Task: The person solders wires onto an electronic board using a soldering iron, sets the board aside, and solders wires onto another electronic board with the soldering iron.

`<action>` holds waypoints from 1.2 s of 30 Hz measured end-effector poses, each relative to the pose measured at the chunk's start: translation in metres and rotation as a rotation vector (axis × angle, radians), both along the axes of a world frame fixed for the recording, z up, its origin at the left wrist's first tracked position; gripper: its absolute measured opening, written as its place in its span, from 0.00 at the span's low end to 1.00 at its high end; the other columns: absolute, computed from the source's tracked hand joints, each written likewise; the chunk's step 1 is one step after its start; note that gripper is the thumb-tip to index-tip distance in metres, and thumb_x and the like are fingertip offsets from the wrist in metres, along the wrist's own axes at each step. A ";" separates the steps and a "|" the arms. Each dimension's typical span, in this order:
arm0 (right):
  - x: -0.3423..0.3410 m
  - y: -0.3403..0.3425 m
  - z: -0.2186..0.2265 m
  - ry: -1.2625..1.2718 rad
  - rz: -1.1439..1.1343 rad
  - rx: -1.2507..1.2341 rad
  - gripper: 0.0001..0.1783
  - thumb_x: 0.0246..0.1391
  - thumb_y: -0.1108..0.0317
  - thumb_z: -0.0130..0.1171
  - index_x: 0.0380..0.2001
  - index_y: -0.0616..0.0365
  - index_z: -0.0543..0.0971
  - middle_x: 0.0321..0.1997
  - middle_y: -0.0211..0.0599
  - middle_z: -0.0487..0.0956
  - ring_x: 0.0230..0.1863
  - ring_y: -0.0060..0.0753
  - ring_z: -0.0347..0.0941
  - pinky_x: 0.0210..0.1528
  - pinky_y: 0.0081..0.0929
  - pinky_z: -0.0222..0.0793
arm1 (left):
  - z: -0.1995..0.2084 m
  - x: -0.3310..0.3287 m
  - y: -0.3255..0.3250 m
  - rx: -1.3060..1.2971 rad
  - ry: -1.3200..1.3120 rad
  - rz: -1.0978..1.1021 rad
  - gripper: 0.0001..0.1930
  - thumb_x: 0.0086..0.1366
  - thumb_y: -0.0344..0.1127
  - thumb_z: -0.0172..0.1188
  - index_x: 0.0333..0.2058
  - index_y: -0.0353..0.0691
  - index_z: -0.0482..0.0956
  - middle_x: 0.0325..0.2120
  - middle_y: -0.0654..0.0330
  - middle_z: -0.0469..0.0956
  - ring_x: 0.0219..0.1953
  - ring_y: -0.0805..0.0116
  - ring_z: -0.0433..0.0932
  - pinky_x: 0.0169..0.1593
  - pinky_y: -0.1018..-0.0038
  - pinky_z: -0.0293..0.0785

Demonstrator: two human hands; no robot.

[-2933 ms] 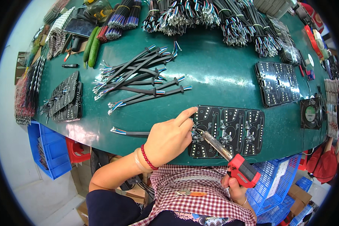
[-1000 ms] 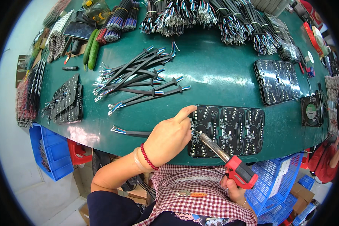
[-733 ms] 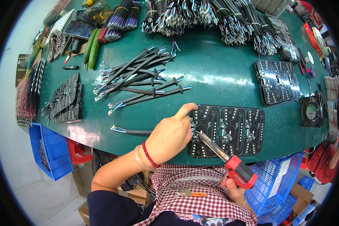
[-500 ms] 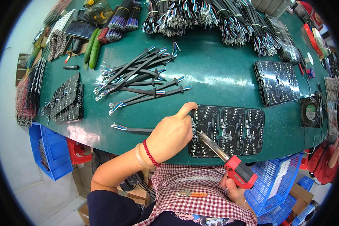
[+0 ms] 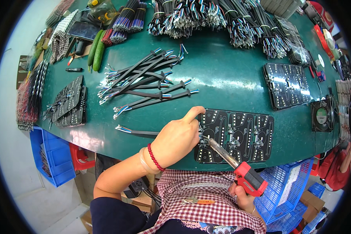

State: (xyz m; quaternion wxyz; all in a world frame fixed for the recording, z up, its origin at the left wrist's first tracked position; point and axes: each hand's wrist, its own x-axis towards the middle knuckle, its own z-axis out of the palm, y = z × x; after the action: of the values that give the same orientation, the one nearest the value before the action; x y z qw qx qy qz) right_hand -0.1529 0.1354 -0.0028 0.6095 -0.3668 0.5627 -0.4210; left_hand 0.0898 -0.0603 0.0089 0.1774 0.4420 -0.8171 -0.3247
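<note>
A black circuit board panel (image 5: 241,134) lies near the front edge of the green table (image 5: 230,85). My left hand (image 5: 177,138) rests at the panel's left end, index finger stretched onto its top corner, fingers pinched at a spot there; what they pinch is too small to tell. My right hand (image 5: 243,197) grips a red-handled soldering iron (image 5: 238,165). Its metal tip touches the board right beside my left fingers. A single black cable with coloured wire ends (image 5: 134,132) lies just left of my left hand.
A loose pile of black cables (image 5: 144,80) lies mid-table. Bundled wires (image 5: 206,17) line the far edge. More black boards sit at the right (image 5: 286,85) and left (image 5: 70,103). A small black fan (image 5: 321,115) stands at the right edge. Blue crates (image 5: 52,156) sit below.
Almost nothing differs. My left hand and the soldering iron stay at the same spot on the board's left end, with only slight shifts.
</note>
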 end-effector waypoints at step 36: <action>0.003 0.002 0.006 0.034 0.009 0.002 0.08 0.57 0.69 0.56 0.27 0.62 0.74 0.24 0.30 0.73 0.26 0.23 0.69 0.30 0.25 0.65 | 0.003 0.000 0.000 -0.013 -0.036 -0.039 0.07 0.56 0.24 0.56 0.23 0.28 0.70 0.52 0.51 0.67 0.24 0.50 0.77 0.32 0.61 0.76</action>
State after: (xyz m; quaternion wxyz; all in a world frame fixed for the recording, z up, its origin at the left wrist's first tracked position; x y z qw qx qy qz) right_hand -0.1502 0.1373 0.0033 0.6021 -0.3759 0.5718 -0.4115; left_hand 0.0900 -0.0603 0.0117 0.1594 0.4307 -0.8307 -0.3147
